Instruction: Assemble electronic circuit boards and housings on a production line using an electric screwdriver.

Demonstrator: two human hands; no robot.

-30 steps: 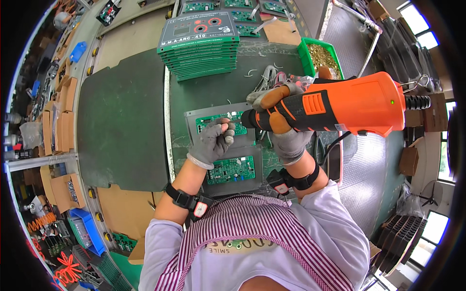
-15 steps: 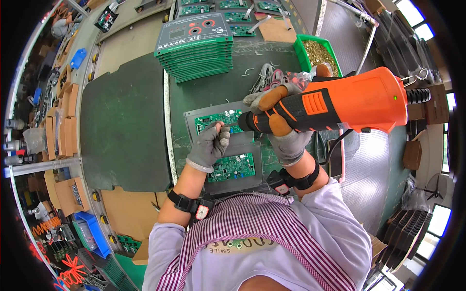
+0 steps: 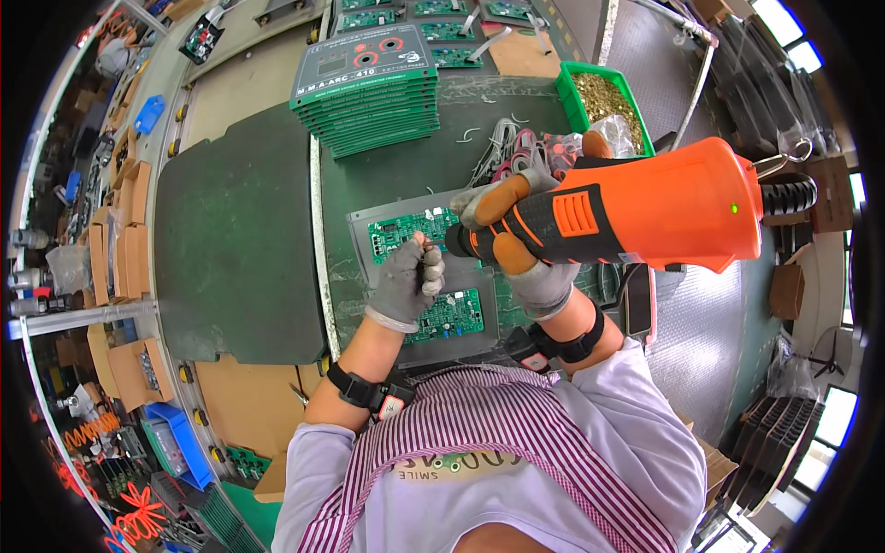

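My right hand [image 3: 525, 240], in a grey and tan glove, is wrapped round an orange and black electric screwdriver [image 3: 645, 207]. The tool lies nearly level, its black nose [image 3: 458, 241] pointing left over a green circuit board [image 3: 398, 230] on a grey panel [image 3: 364, 241]. My left hand [image 3: 404, 281], gloved in grey with bare fingertips, is closed in a pinch right at the screwdriver's tip. What those fingers hold is too small to make out. Partly behind the left hand lies a second green circuit board [image 3: 458, 313], on the near side.
A stack of green-edged printed panels [image 3: 369, 97] stands beyond the boards. A green bin [image 3: 604, 106] of small brass-coloured parts sits at the far right, near bundled cables [image 3: 505, 152]. Further circuit boards [image 3: 452, 32] lie at the back. A phone [image 3: 638, 300] rests right of my forearm.
The screwdriver's body has swung slightly nearer to me and left, its nose shifting a little left. My left hand has edged right and stays pinched at the tip.
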